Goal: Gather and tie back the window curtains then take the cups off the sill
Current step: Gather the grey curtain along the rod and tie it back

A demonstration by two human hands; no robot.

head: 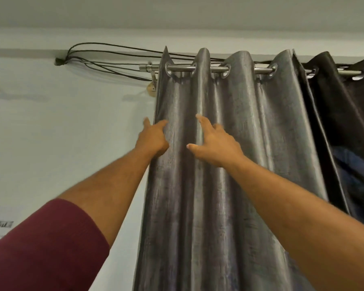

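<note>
Under the curtain rod (202, 69), the grey curtain (229, 164) hangs in deep vertical folds from metal eyelets threaded on the rod, reaching down out of view. Both hands are up on the cloth, well below the rod. Left hand (152, 138) sits at the curtain's left edge, thumb off the cloth over the wall, index finger pointing up along the outer fold, other fingers curled into the fabric; whether it actually grips the edge, cannot tell. Right hand (215, 144) lies on the next fold to the right, fingers spread and loose, index finger extended up, thumb out to the left, flat against the cloth and not pinching anything. Maroon sleeve (44, 248) covers the left upper arm; right forearm is bare. Right of the grey curtain on the same rod hangs a darker curtain (345, 127), bunched, touching the grey one. Left of the rod end, black cables (114, 57) fan out from a hole in the pale wall (61, 133) and run along behind the rod. No cups or sill in view.
</note>
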